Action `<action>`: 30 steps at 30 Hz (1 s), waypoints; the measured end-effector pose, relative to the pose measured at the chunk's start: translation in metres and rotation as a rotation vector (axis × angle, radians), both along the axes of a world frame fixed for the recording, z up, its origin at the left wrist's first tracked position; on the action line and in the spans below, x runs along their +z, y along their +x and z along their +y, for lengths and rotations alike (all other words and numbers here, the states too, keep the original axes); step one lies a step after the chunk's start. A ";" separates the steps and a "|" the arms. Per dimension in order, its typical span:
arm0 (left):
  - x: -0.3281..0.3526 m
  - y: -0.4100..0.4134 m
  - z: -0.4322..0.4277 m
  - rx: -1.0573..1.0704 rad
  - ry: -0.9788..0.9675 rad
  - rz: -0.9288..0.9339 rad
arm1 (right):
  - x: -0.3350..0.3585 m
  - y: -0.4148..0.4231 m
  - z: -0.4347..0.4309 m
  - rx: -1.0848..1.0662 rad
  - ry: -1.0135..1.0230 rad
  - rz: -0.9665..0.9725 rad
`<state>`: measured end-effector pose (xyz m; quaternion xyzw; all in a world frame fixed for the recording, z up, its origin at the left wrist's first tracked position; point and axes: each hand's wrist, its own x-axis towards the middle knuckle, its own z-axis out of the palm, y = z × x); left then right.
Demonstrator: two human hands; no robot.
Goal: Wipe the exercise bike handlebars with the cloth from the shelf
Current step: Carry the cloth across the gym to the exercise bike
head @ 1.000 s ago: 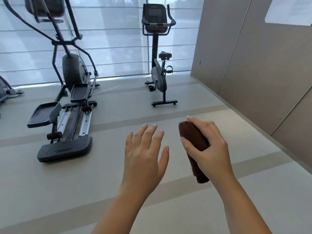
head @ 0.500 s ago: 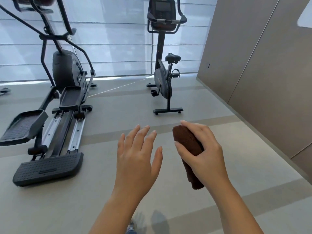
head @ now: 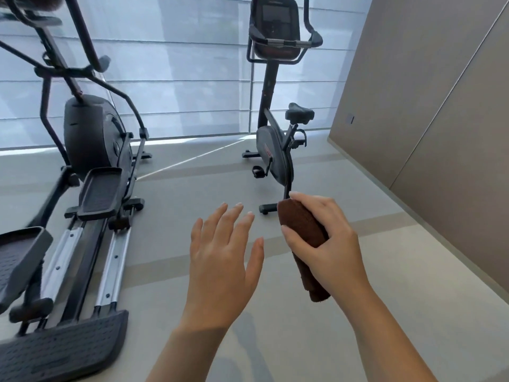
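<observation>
A black exercise bike (head: 275, 150) stands ahead by the window, its handlebars (head: 283, 42) wrapped around a console at the top of the view. My right hand (head: 327, 244) is shut on a rolled dark brown cloth (head: 301, 230), held upright in front of the bike's rear base. My left hand (head: 223, 260) floats beside it, empty, fingers spread, palm down. Both hands are well short of the handlebars.
A large black elliptical trainer (head: 91, 166) fills the left side, its rails and rear foot reaching toward me. A beige panelled wall (head: 440, 119) runs along the right. Grey floor with darker stripes lies between the two machines. White blinds cover the window behind.
The view has moved closer to the bike and the elliptical, which both look larger. My hands keep the same pose, the right still gripping the cloth.
</observation>
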<state>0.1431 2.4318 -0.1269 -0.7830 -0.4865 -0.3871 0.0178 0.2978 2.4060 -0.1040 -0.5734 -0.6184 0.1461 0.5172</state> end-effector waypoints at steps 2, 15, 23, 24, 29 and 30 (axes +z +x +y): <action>-0.003 0.001 0.040 -0.015 -0.008 0.014 | -0.004 0.000 0.042 -0.015 0.004 0.012; 0.013 0.047 0.356 -0.079 0.021 0.086 | -0.007 0.037 0.360 -0.052 0.067 -0.005; 0.018 0.047 0.527 -0.054 0.038 0.080 | 0.001 0.048 0.529 -0.057 0.066 -0.007; 0.016 0.048 0.550 -0.051 0.036 0.078 | 0.000 0.049 0.551 -0.060 0.064 -0.012; 0.005 0.051 0.674 -0.073 0.036 0.046 | -0.006 0.051 0.670 -0.097 0.065 -0.030; 0.004 0.050 0.700 -0.083 0.041 0.046 | -0.006 0.050 0.695 -0.104 0.071 -0.022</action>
